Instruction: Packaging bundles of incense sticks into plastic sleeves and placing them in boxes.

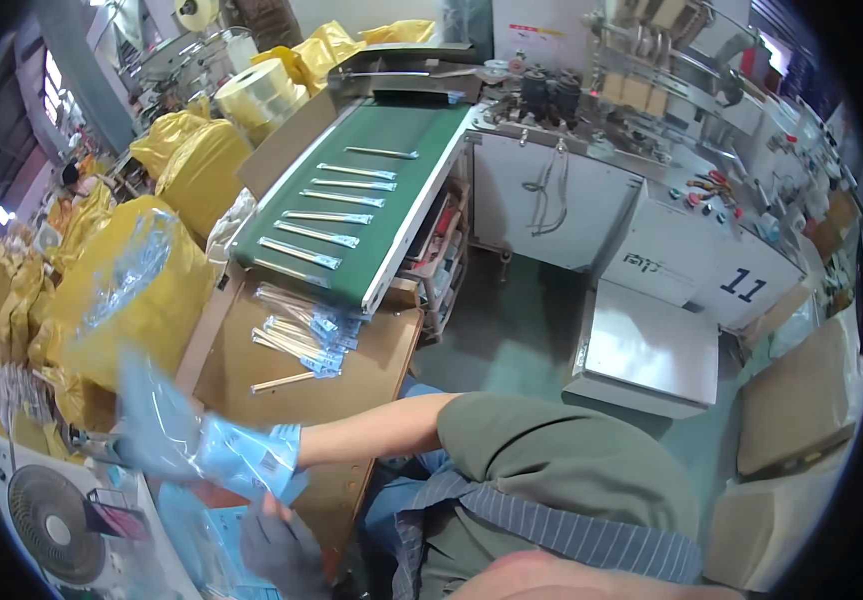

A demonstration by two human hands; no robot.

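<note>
My right arm reaches left, and my right hand (220, 452) is inside a clear plastic bag (157, 410) with light-blue print. The bag's mouth lies round my wrist and its far end is smeared by motion. Through the print and blur, my right fingers do not show. Below it, my left hand (280, 545), in a grey glove with bare fingertips, pinches the bag's lower edge. Under both hands lies a stack of similar blue-printed bags (235, 535). Slim wrapped wooden sticks (297, 345), like chopsticks, with blue-printed ends, lie in a loose pile on a brown tabletop (227, 375).
A green conveyor belt (407, 125) carries several more wrapped sticks above the pile. Large yellow bags (142, 290) crowd the left side. A round fan (55, 525) stands lower left. A white box (649, 345) sits on the floor right, near cardboard boxes (792, 400).
</note>
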